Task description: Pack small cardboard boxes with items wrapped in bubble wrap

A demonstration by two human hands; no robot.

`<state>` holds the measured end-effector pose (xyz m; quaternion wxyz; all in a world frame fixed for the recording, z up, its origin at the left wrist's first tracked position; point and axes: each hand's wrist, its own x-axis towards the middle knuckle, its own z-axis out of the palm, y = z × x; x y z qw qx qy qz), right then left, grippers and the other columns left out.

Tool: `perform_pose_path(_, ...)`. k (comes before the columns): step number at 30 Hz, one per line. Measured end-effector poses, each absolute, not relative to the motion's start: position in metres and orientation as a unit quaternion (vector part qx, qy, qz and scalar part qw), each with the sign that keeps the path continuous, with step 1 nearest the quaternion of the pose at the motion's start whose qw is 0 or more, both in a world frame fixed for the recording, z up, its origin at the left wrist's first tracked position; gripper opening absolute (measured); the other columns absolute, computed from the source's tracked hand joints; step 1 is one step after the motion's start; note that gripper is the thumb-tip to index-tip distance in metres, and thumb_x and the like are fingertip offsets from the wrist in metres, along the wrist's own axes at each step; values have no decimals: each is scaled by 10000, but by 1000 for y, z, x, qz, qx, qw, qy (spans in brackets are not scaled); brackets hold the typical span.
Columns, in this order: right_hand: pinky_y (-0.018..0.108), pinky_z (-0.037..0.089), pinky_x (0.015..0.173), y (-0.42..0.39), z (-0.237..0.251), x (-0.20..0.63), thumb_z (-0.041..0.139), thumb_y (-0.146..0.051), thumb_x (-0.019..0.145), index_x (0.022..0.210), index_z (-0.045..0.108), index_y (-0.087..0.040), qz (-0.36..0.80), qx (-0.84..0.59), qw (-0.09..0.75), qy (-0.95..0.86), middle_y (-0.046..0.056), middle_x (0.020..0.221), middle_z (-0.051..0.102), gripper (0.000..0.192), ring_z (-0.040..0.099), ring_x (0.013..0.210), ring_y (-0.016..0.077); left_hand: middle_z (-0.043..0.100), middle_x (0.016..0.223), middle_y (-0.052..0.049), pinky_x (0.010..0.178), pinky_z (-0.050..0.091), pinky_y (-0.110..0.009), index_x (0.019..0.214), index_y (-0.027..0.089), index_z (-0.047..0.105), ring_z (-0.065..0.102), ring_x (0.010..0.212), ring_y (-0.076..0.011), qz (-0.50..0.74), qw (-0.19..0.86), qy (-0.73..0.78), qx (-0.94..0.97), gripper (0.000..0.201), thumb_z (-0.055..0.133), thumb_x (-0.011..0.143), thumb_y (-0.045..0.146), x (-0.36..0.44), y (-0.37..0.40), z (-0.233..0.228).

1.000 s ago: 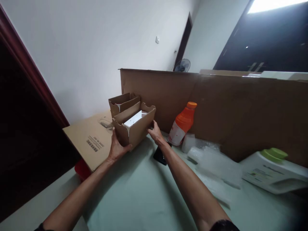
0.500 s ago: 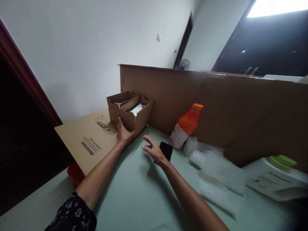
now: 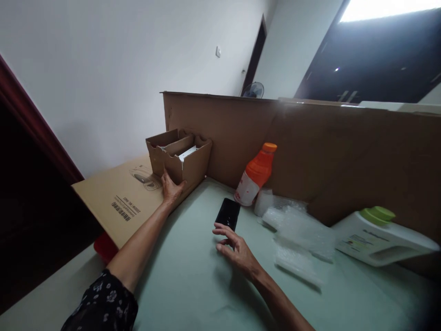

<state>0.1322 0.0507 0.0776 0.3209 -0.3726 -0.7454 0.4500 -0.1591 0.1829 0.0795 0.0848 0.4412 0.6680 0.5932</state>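
Observation:
My left hand point(image 3: 171, 188) lies against the front of the right-hand of two open-topped cardboard boxes, its thumb and fingers spread along the lower face. This box point(image 3: 197, 164) stands beside the other cardboard box point(image 3: 156, 158), their sides touching or nearly so. White paper or card point(image 3: 188, 153) shows inside the right box; what fills the left one is mostly hidden. Over the green tabletop point(image 3: 193, 276) hovers my right hand point(image 3: 237, 250), empty, with fingers loosely apart. Just beyond its fingertips a black phone point(image 3: 228, 212) lies flat.
A flat printed cardboard sheet point(image 3: 113, 193) lies under the boxes at left. Tall cardboard point(image 3: 327, 156) walls off the back. An orange-capped bottle point(image 3: 257, 174), clear bubble wrap point(image 3: 296, 234) and a white jug with green lid point(image 3: 379, 239) stand or lie to the right.
My right hand has drawn back from near the boxes toward me, uncovering the phone. The right box now sits more evenly alongside the left one, with my left hand still against it.

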Motion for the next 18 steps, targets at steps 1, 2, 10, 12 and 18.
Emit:
perform_pose_path(1, 428, 553, 902, 47, 79, 134, 666, -458, 817, 1138, 709, -197, 449, -375, 322, -744, 180, 1451, 550, 416, 605, 1230, 317, 348, 1510, -231, 1225, 258, -502, 1510, 114, 216, 255, 1501, -365, 593, 86, 671, 437, 1061, 824, 651, 260, -158, 183, 79)
perform_pose_path(2, 430, 555, 901, 44, 80, 136, 665, -459, 817, 1138, 709, -197, 448, -379, 324, -742, 180, 1444, 556, 417, 606, 1227, 318, 343, 1513, -240, 1226, 255, -505, 1504, 105, 221, 248, 1503, -370, 593, 86, 673, 434, 1056, 824, 653, 265, -156, 183, 79)
perform_pose_path(10, 416, 573, 869, 12, 95, 150, 647, -423, 831, 1128, 724, -207, 451, -394, 327, -731, 156, 1375, 621, 375, 667, 1107, 294, 374, 1493, -221, 1208, 299, -526, 1495, 149, 237, 320, 1473, -375, 590, 100, 682, 420, 1023, 822, 663, 270, -148, 178, 75)
perform_pose_path(12, 407, 576, 867, 4, 95, 154, 644, -427, 838, 1121, 726, -212, 453, -391, 325, -732, 147, 1344, 646, 364, 657, 1142, 299, 378, 1492, -212, 1201, 311, -534, 1493, 164, 239, 318, 1474, -374, 589, 100, 684, 418, 1024, 823, 660, 275, -149, 179, 75)
perform_pose_path(18, 420, 578, 874, -11, 89, 166, 637, -483, 839, 1153, 722, -199, 447, -420, 312, -726, 155, 1300, 677, 432, 653, 1166, 314, 391, 1474, -247, 1196, 312, -537, 1477, 108, 252, 313, 1469, -393, 581, 102, 693, 415, 1026, 827, 648, 293, -148, 180, 79)
